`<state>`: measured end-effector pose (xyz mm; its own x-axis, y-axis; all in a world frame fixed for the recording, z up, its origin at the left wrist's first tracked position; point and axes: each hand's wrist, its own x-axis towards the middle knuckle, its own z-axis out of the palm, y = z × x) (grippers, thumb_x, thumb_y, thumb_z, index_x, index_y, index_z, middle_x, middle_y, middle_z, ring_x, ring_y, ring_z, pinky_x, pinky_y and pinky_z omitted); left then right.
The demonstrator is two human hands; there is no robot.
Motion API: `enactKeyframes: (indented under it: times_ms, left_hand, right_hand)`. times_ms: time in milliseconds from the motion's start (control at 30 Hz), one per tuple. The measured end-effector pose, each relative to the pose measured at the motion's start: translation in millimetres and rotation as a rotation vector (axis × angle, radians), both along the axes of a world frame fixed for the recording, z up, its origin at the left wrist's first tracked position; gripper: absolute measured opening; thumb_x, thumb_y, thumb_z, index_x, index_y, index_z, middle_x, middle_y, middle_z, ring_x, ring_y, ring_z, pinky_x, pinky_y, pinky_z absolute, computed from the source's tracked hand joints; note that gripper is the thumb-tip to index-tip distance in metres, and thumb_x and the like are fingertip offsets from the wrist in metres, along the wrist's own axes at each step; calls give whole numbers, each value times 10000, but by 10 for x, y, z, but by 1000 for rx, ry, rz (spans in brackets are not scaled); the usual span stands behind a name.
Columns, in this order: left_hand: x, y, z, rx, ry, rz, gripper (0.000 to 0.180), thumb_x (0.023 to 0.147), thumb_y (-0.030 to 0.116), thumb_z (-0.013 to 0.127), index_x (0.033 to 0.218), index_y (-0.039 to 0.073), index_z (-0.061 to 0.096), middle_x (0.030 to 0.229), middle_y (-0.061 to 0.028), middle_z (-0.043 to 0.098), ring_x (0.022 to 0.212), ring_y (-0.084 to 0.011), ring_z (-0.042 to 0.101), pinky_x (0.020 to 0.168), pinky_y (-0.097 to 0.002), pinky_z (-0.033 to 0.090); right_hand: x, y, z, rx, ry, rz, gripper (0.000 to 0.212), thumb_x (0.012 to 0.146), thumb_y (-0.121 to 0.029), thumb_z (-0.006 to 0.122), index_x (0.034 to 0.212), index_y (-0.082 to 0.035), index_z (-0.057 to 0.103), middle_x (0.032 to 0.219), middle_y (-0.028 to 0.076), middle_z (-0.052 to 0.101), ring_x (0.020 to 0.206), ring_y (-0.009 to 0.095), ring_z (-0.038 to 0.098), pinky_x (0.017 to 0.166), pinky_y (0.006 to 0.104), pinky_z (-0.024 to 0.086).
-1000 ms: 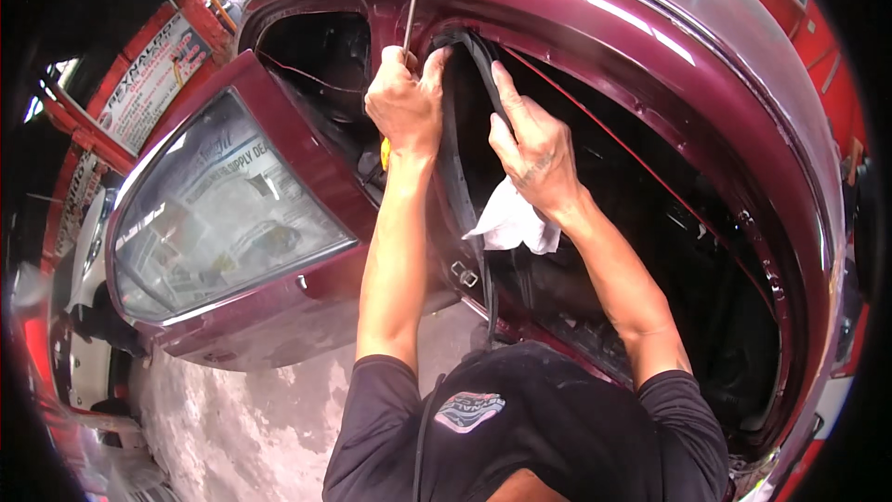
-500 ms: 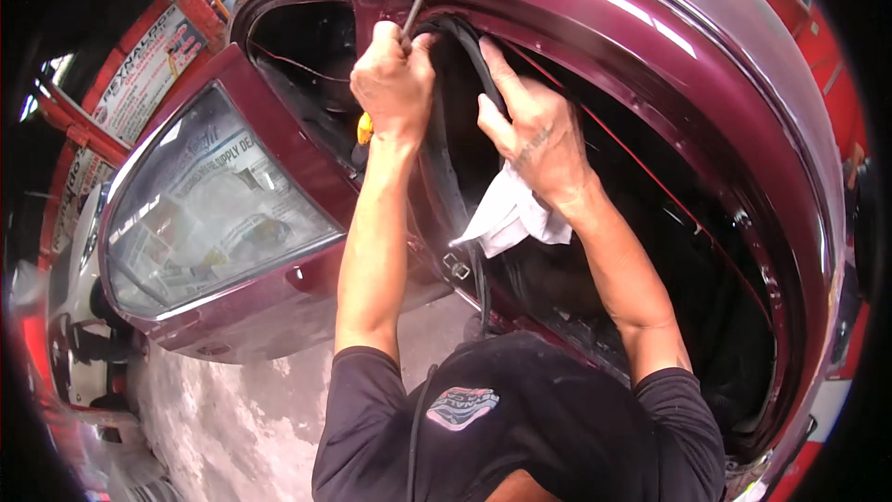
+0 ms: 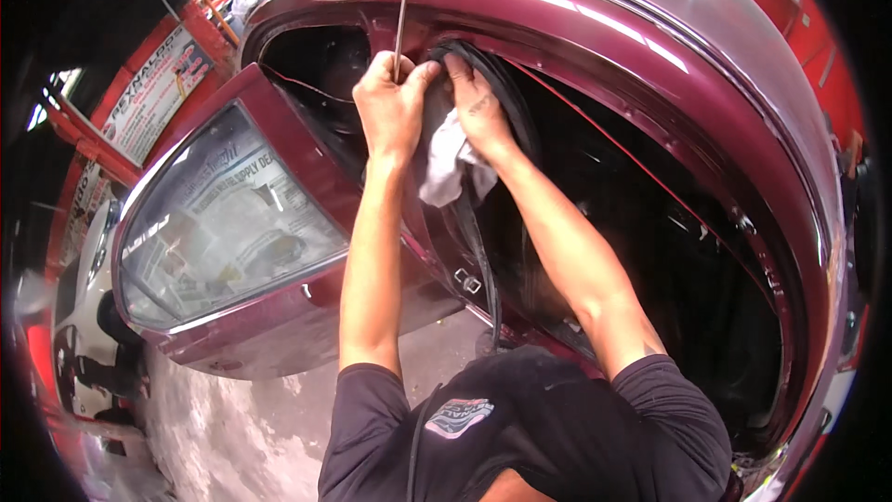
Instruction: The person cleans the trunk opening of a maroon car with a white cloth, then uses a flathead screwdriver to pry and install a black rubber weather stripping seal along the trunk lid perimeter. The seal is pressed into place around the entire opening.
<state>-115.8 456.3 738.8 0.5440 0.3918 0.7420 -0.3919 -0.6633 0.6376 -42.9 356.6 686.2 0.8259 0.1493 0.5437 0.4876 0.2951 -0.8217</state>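
Observation:
My left hand is closed around a screwdriver, its thin metal shaft pointing up past the maroon door frame; the handle is hidden. The thumb reaches toward a black rubber door seal, which loops loose at the top of the opening and hangs down. Close beside it, my right hand has its fingertips up under the bend of the seal. A white cloth is gripped in the same hand and droops below the palm.
The open maroon car door stands to the left, with paper behind its glass. A metal door striker sits on the pillar. The dark car interior lies right, a light vehicle far left, worn concrete floor below.
My right hand has moved left with the cloth, close to my left hand and inside the seal's loop. My left hand is slightly lower, and the screwdriver shaft stands more upright.

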Motion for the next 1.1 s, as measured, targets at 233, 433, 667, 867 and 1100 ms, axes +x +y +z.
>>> enactKeyframes:
  times_ms: [233,433,667,867,1100]
  left_hand:
    - [-420,-222,-844,37,171,192,287,861,145,820,792,-17,593,593,-60,467,566,-102,415,527,-310,401]
    - [-325,-201,-834,105,113,131,245,886,53,730,746,-5,537,602,-147,461,505,-258,450,512,-379,393]
    - [-293,-115,-847,128,86,116,207,847,22,781,770,-9,591,596,-91,471,532,-157,429,510,-319,393]
    - [-394,-145,-867,-186,116,-6,161,902,91,794,866,-18,681,630,0,558,612,-46,458,540,-256,399]
    - [-1038,-326,-2126,-356,243,-69,179,1037,101,599,1039,-49,696,815,-126,685,705,-222,651,671,-342,508]
  right_hand:
    - [86,-25,56,-89,-126,72,340,1026,-381,660,973,-46,686,721,-23,539,671,85,477,620,284,408]
    - [10,-25,67,-15,-33,-11,293,995,-313,720,875,-49,677,706,-51,522,656,67,465,595,281,371]
    - [219,-113,-90,-126,66,131,521,979,-547,664,837,-46,660,704,-9,542,638,107,483,617,296,405]
    - [-146,-163,-153,-249,-116,-25,321,985,-233,718,1163,21,635,869,70,699,778,111,627,702,268,501]
    - [-675,-380,-788,-811,-513,-230,812,874,-141,798,1530,70,369,1007,202,662,800,254,656,693,339,537]
